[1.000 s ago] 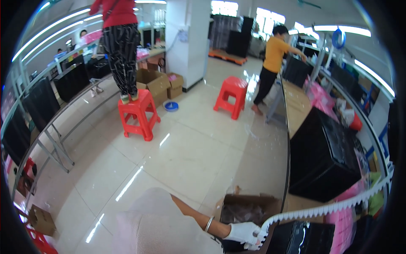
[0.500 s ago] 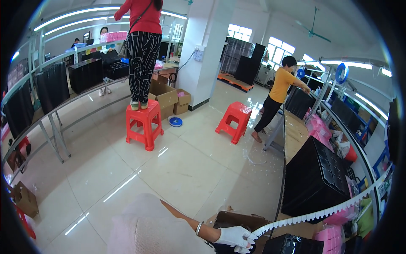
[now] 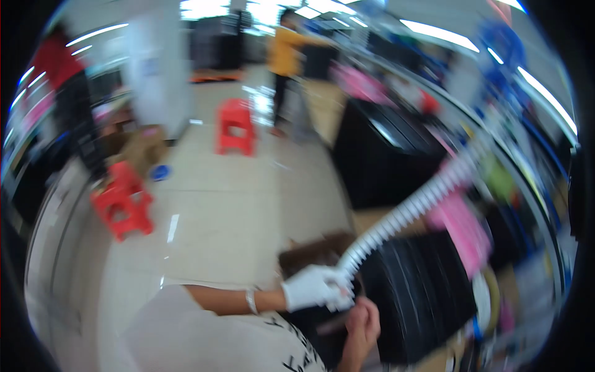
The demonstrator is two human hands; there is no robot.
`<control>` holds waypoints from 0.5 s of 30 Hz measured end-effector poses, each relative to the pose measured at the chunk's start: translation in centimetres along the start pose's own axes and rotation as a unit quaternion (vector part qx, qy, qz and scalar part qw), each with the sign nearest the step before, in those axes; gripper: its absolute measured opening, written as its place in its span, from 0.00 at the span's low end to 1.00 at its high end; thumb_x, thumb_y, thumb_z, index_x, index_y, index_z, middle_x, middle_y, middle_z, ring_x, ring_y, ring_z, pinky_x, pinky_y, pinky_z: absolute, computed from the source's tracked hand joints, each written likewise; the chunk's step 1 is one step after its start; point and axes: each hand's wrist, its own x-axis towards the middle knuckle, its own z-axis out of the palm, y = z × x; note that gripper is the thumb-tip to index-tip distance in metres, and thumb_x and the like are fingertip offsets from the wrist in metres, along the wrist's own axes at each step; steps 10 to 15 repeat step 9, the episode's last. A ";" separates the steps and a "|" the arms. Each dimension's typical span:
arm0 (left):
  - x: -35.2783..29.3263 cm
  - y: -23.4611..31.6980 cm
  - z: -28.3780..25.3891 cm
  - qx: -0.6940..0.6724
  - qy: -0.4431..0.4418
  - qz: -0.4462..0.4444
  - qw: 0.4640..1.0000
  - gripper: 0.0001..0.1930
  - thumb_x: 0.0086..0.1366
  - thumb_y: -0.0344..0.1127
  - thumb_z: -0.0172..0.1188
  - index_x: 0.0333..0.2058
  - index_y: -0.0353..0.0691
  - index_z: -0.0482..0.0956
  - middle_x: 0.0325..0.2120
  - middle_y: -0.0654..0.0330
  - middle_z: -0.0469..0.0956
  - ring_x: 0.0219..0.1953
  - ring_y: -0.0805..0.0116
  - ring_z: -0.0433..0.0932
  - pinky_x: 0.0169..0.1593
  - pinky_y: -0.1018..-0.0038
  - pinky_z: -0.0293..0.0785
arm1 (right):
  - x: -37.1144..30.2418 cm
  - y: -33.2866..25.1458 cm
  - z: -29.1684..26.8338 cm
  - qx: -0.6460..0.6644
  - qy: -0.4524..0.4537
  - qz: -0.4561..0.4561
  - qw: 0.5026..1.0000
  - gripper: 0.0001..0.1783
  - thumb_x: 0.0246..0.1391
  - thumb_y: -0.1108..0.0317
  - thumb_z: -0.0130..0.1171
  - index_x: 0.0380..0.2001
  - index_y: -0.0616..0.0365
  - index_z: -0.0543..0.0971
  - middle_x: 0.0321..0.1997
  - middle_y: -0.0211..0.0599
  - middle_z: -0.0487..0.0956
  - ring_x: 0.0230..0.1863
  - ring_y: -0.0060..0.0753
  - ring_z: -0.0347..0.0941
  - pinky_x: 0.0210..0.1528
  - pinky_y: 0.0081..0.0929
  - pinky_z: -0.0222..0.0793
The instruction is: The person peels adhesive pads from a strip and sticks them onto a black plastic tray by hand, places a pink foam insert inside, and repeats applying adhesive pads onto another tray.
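Observation:
My left hand (image 3: 316,287), in a white glove with bare fingertips, is closed round the lower end of a white notched strip (image 3: 403,214). That strip runs up and to the right toward a blurred blue reel (image 3: 499,53). Just below the gloved fingers is my right hand (image 3: 362,319), bare, its fingers curled together near the strip's end. Whatever it pinches is too blurred and small to name. Beside both hands lies a black ribbed panel or case (image 3: 421,285), partly covered by the strip.
A large black box (image 3: 387,152) stands farther along the bench, near pink plastic wrapping (image 3: 458,226). An open cardboard box (image 3: 310,251) is by my left hand. Two red stools (image 3: 237,127) stand on the floor. One person in yellow (image 3: 285,49) works ahead; another in red (image 3: 59,62) stands left.
My view has swung right, blurring the scene. My right hand has come into sight beside the left. The left hand still holds the strip, which now slopes up more steeply.

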 end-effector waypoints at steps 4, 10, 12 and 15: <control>1.5 3.5 0.1 -0.021 -0.017 -0.073 0.997 0.16 0.67 0.34 0.63 0.50 0.30 0.78 0.35 0.58 0.84 0.26 0.78 0.80 0.27 0.83 0.71 | 1.3 -2.4 0.3 -0.071 0.010 0.023 0.997 0.12 0.68 0.66 0.56 0.50 0.59 0.79 0.36 0.29 0.76 0.30 0.14 0.71 0.23 0.16 0.74; 4.6 2.3 2.8 -0.025 -0.102 -0.118 0.987 0.17 0.67 0.34 0.66 0.51 0.33 0.77 0.33 0.59 0.84 0.24 0.75 0.80 0.25 0.83 0.68 | 0.5 -2.6 -2.3 -0.135 0.072 -0.021 0.988 0.13 0.68 0.63 0.57 0.50 0.57 0.79 0.37 0.27 0.77 0.31 0.13 0.71 0.25 0.13 0.74; 4.6 2.3 2.8 -0.025 -0.102 -0.118 0.987 0.17 0.67 0.34 0.66 0.51 0.33 0.77 0.33 0.59 0.84 0.24 0.75 0.80 0.25 0.83 0.68 | 0.5 -2.6 -2.3 -0.135 0.072 -0.021 0.988 0.13 0.68 0.63 0.57 0.50 0.57 0.79 0.37 0.27 0.77 0.31 0.13 0.71 0.25 0.13 0.74; 4.6 2.3 2.8 -0.025 -0.102 -0.118 0.987 0.17 0.67 0.34 0.66 0.51 0.33 0.77 0.33 0.59 0.84 0.24 0.75 0.80 0.25 0.83 0.68 | 0.5 -2.6 -2.3 -0.135 0.072 -0.021 0.988 0.13 0.68 0.63 0.57 0.50 0.57 0.79 0.37 0.27 0.77 0.31 0.13 0.71 0.25 0.13 0.74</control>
